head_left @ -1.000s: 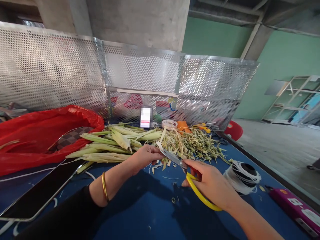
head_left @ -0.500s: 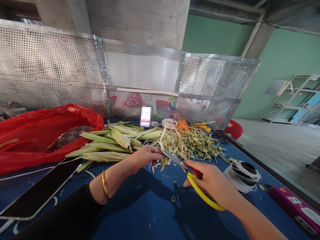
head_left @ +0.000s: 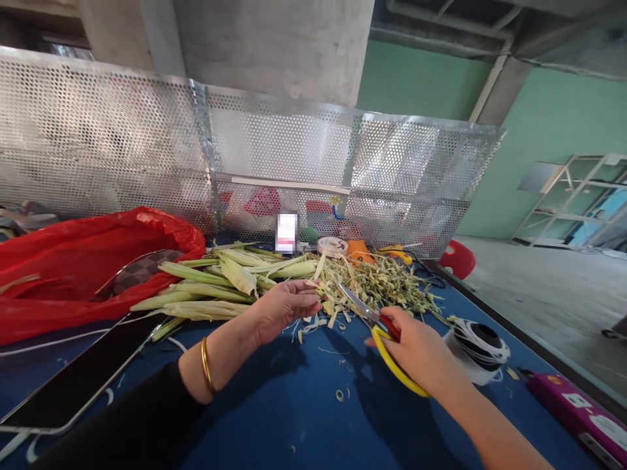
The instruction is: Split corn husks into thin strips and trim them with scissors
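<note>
My right hand (head_left: 411, 343) grips a pair of scissors (head_left: 360, 305) with a yellow and red handle, its fingers wrapped round the loops. The blades point up and left, a short gap from my left hand (head_left: 289, 303). Thumb and fingers of the left hand are pinched together at the edge of a heap of dry husk cuttings (head_left: 392, 277). A small pale bit shows at those fingertips, too small to name surely. Behind and left of this hand lies a bundle of pale green corn husks (head_left: 206, 287).
A red plastic bag (head_left: 98, 241) and a dark flat tablet-like device (head_left: 83, 372) lie at left. At right are a spool of white cord (head_left: 477, 349) and a purple box (head_left: 568, 405). Behind stand a tape roll (head_left: 332, 246), a lit phone (head_left: 286, 232) and a perforated metal screen (head_left: 279, 140).
The scissors have drawn back right and down, away from my left hand. A pale strip that stood between the left fingers and the blades no longer shows there.
</note>
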A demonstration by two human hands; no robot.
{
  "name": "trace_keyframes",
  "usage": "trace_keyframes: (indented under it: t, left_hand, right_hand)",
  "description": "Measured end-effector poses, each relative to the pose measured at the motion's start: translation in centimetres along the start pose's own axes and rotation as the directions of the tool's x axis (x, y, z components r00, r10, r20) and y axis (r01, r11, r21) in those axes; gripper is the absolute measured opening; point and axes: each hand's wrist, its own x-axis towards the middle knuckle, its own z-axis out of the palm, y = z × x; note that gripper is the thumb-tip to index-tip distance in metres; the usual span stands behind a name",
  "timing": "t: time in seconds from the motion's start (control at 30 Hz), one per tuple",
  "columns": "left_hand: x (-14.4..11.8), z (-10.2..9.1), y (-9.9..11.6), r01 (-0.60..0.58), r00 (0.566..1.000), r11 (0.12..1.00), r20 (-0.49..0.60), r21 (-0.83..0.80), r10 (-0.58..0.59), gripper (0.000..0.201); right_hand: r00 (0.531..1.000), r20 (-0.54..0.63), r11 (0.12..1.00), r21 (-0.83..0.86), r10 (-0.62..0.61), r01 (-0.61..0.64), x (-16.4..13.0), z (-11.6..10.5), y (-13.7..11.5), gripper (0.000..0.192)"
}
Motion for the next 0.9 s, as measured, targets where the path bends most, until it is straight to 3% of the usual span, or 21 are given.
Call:
trace_keyframes:
  t: [0.1, 0.23, 0.33, 0.5, 0.6, 0.67, 0.73, 0.8, 0.9]
  left_hand:
    - [0.1, 0.1, -0.1, -0.015, 1.000, 0.994, -0.022, -0.109, 0.012, 0.019]
    - [-0.1, 0.5, -0.3, -0.020, 0.999, 0.976, -0.054, -0.219, 0.008, 0.014]
    - [-0.3, 0.8, -0.5, -0.032, 0.999, 0.967, -0.044, -0.251, 0.022, 0.016]
    - [-0.5, 1.2, -1.0, -0.039, 0.999, 0.981, -0.016, -0.190, 0.036, 0.016]
    - [-0.9, 1.8, -1.2, -0.044, 0.999, 0.988, -0.012, -0.149, 0.042, 0.019]
    - [-1.2, 2.3, -1.3, -0.043, 0.999, 0.989, -0.030, -0.145, 0.039, 0.018]
    - [-1.5, 2.7, -1.5, -0.041, 0.999, 0.990, -0.041, -0.136, 0.036, 0.018]
    - [-1.6, 3.0, -1.8, -0.054, 0.998, 0.991, -0.041, -0.124, 0.050, 0.019]
    - [-1.6, 3.1, -2.1, -0.083, 0.996, 0.991, -0.028, -0.109, 0.080, 0.019]
  right_hand:
    - [0.985, 0.090, 0.985, -0.083, -0.146, 0.154, -0.1, 0.5, -0.2, 0.034]
    - [0.890, 0.207, 0.902, -0.065, -0.405, 0.426, -0.9, 1.1, -1.0, 0.044]
    - [0.842, 0.261, 0.868, -0.030, -0.473, 0.496, -1.5, 1.4, -1.4, 0.051]
    - [0.847, 0.252, 0.878, 0.023, -0.467, 0.477, -1.6, 1.1, -1.5, 0.036]
    - [0.890, 0.120, 0.898, 0.096, -0.439, 0.430, -1.3, 0.9, -1.4, 0.025]
    - [0.931, 0.016, 0.903, 0.253, -0.364, 0.348, -1.1, 1.1, -1.6, 0.024]
    - [0.967, -0.030, 0.847, 0.477, -0.251, 0.235, -0.9, 1.4, -2.1, 0.025]
    - [0.988, -0.001, 0.730, 0.674, -0.153, 0.113, -0.8, 1.8, -3.1, 0.028]
    - [0.994, 0.056, 0.596, 0.803, -0.097, 0.012, -0.6, 2.5, -4.9, 0.032]
